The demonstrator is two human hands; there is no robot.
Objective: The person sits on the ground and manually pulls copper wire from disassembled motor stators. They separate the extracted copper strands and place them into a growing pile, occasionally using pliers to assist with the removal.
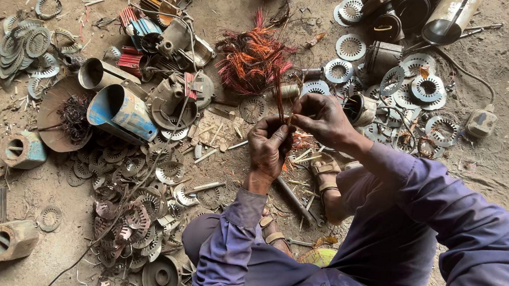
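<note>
Left hand [268, 145] grip closed around copper wire bundle [279, 96], right hand [320, 116] grip pinching its strands just above

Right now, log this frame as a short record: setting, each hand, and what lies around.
setting: dirt floor strewn with motor scrap; person seated, in blue sleeves
left hand: left hand closed around a bundle of copper wire strands
right hand: right hand pinching the same strands near the top of the fist
nearby left: blue metal cylinder lying on its side; pile of slotted round steel laminations
nearby ahead: tangled heap of reddish copper winding
feet: sandals
</note>
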